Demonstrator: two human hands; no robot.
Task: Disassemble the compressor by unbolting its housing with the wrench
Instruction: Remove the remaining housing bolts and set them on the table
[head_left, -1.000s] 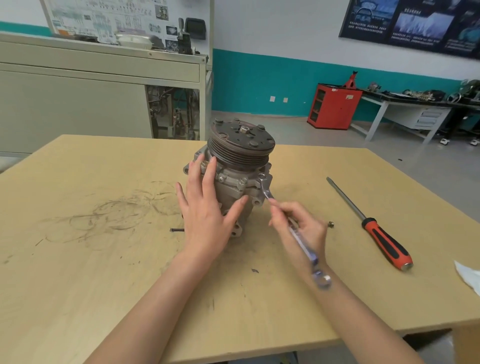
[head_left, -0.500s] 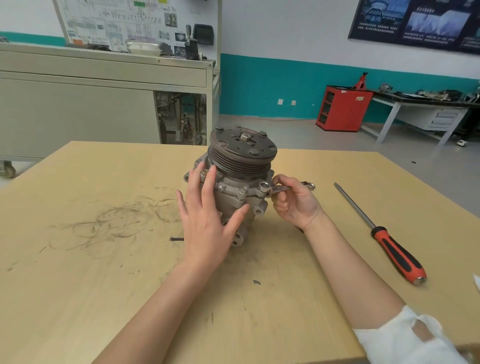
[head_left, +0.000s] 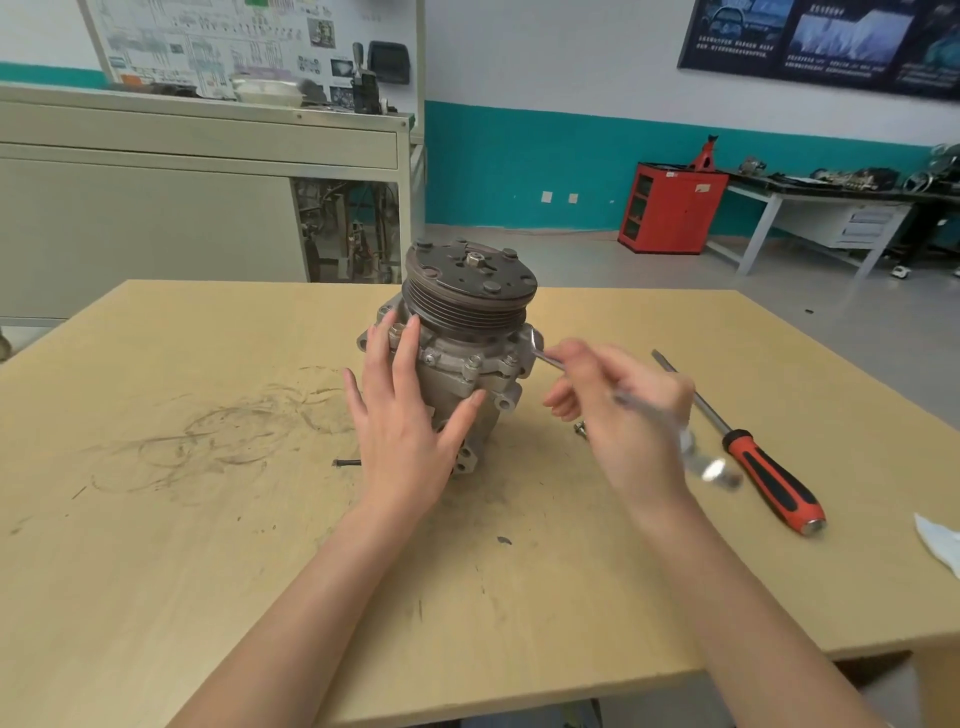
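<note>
Since half a second earlier, the right hand (head_left: 623, 421) had swung away from the housing toward the desk's near edge. It carried the handle of the slim silver metal wrench (head_left: 641, 409) round with it, so the tool slanted toward the near right corner instead of pointing at the right edge. The left hand (head_left: 410, 431) had stayed where it was.

The grey cast-metal compressor (head_left: 467, 364), a dark ribbed pulley on top, stood upright on the pale wooden desk (head_left: 156, 571). It was about midway between the left and right edges and nearer the far edge than the near one. The left hand's grip was spread and clamped on nothing: straight fingers pressed flat against the housing's left side, the thumb stretched across its front. The right hand's grip was closed round the wrench's shank, though motion blur hid how the fingers lay. The wrench's far end sat at a bolt lug on the housing's right side, just under the pulley; its blurred near end stuck out past the hand.

A long screwdriver with a red and black handle (head_left: 769, 480) lay right of the right hand, its shaft toward the far edge. A small loose bolt (head_left: 580, 429) lay just beside that hand's fingers. A thin dark bolt (head_left: 347, 463) lay just left of the left hand. A white rag (head_left: 940, 545) showed at the right edge.
</note>
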